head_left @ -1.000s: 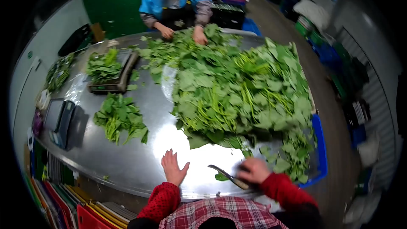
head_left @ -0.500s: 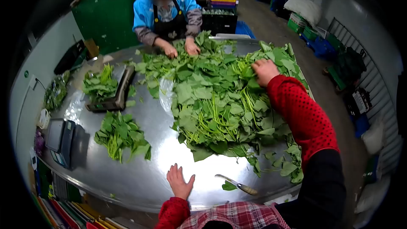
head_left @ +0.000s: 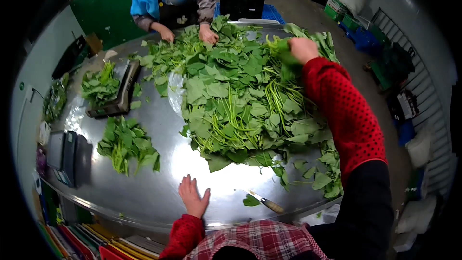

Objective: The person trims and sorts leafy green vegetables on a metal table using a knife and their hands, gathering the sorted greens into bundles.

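Note:
My left hand (head_left: 193,197) lies flat on the metal table (head_left: 159,207), fingers spread, holding nothing. At the far right of the big leafy pile (head_left: 236,101), my right hand (head_left: 303,50) is closed round a bunch of greens (head_left: 288,60), blurred by motion and lifted at the pile's edge. Between my body and the pile, a knife (head_left: 267,202) with a pale handle rests on the table, beside a loose leaf (head_left: 250,200). A smaller bunch (head_left: 127,144) sits apart to the left of the pile.
Across the table a person in blue (head_left: 168,0) has both hands in the greens. Leaves lie on a scale (head_left: 113,108) at the left, with a dark device (head_left: 65,156) nearer me. Black and yellow crates (head_left: 242,5) stand behind. Coloured crates (head_left: 96,240) are at lower left.
My right hand let go of the knife, reached over to the pile's far right and took hold of greens there. My left hand stays flat. The camera view has shifted.

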